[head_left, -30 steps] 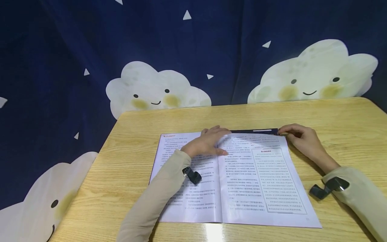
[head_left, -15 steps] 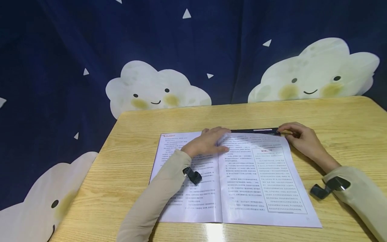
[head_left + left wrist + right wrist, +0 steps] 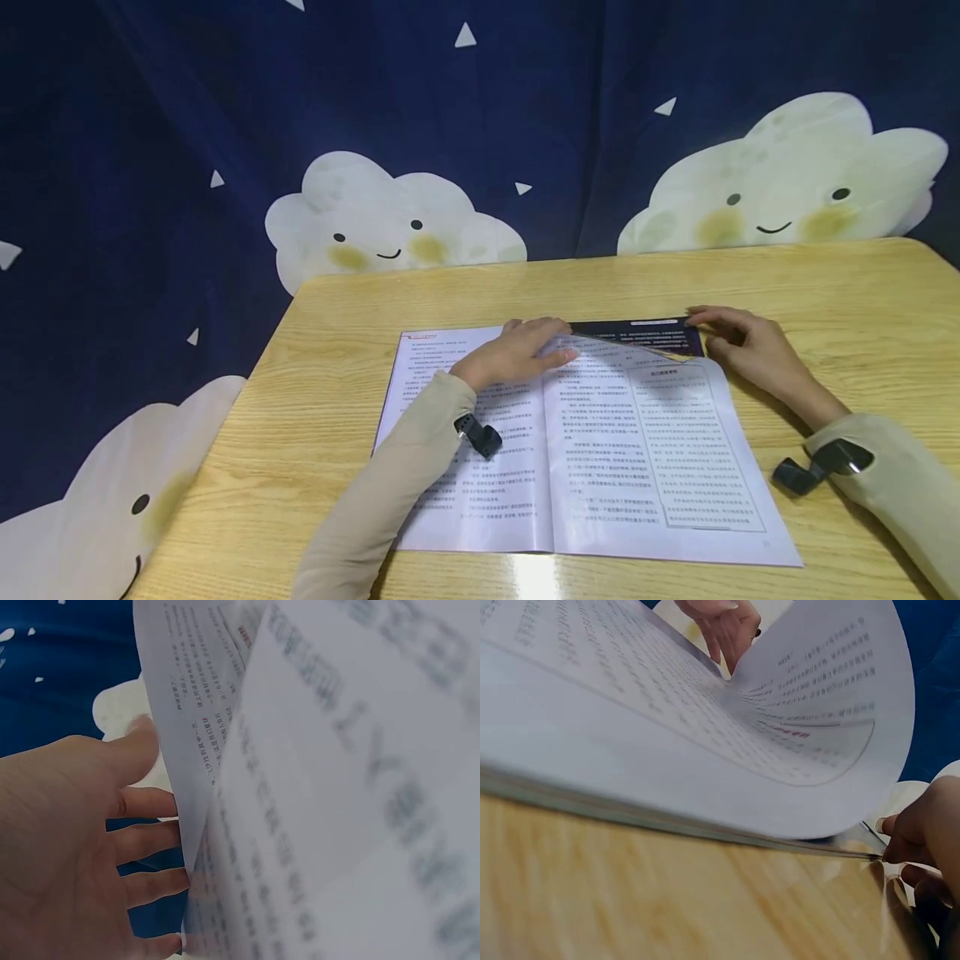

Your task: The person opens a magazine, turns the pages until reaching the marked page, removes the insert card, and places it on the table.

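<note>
An open magazine (image 3: 637, 450) with printed text lies flat on the wooden table (image 3: 825, 283). My left hand (image 3: 510, 360) rests on it near the top of the spine, fingers straight and pointing right. In the left wrist view the left hand (image 3: 67, 847) has its fingertips hidden behind the edge of a raised page (image 3: 337, 787). My right hand (image 3: 750, 350) is at the magazine's top right corner. Its curled fingers (image 3: 930, 825) pinch the corner of the lower pages. The top right-hand page (image 3: 817, 712) bows upward, uncovering a dark page (image 3: 645, 335).
A dark blue cloth (image 3: 450, 125) printed with smiling clouds hangs behind the table and down its left side. Small black cameras sit on the left wrist (image 3: 480, 435) and the right wrist (image 3: 813, 467). Bare wood (image 3: 630, 892) surrounds the magazine.
The top right corner of the right-hand page has lifted and drawn back to the left, exposing more of the dark page under it. Both hands have stayed nearly in place.
</note>
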